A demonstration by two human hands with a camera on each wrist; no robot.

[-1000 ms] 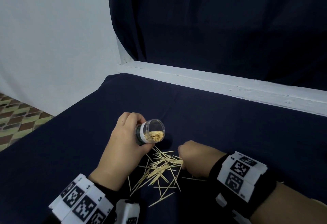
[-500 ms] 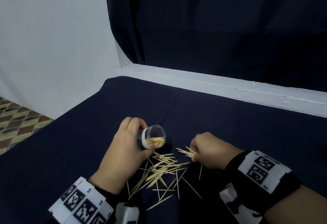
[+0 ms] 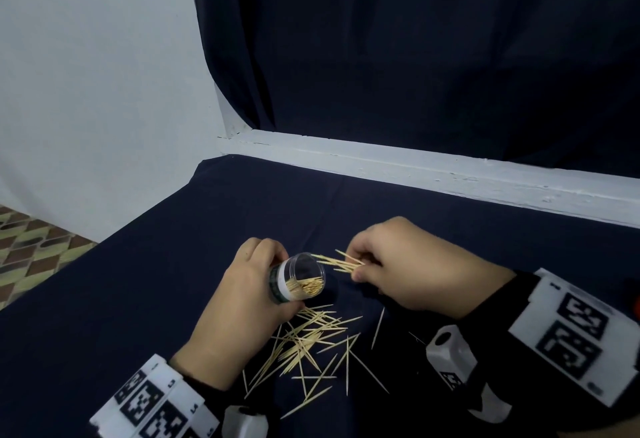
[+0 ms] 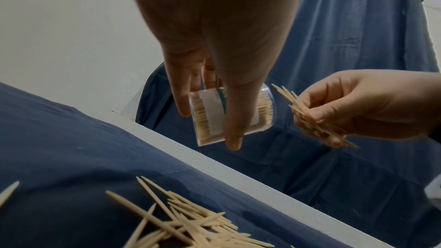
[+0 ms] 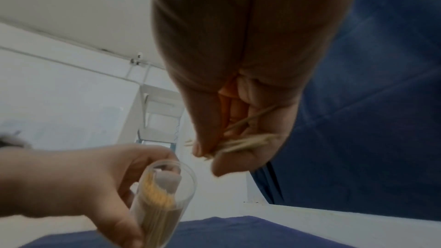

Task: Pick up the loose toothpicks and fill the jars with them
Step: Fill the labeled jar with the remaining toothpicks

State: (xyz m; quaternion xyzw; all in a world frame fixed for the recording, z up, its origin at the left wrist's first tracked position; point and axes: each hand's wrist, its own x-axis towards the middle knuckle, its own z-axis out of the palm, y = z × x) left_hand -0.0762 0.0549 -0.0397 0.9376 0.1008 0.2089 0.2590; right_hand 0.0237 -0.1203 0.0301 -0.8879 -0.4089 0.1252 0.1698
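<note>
Navy tablecloth (image 3: 138,281) under loose toothpicks (image 3: 311,344); white wall (image 3: 86,74) behind.

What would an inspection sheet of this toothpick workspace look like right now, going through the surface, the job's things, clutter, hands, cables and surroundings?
Surface: table under dark navy cloth, its far edge against a white ledge.
Job's things: small clear plastic jar, tilted with its mouth toward the right hand, partly filled with toothpicks; pale wooden toothpick bundle with tips at the jar's mouth; scattered loose toothpicks on the cloth below the hands.
Clutter: nothing seen.
Hands: left hand grips the jar; right hand pinches the bundle; both wrists carry marker-printed bands.
Cables: nothing seen.
Surroundings: dark navy curtain behind, white wall at left, patterned floor tiles.
</note>
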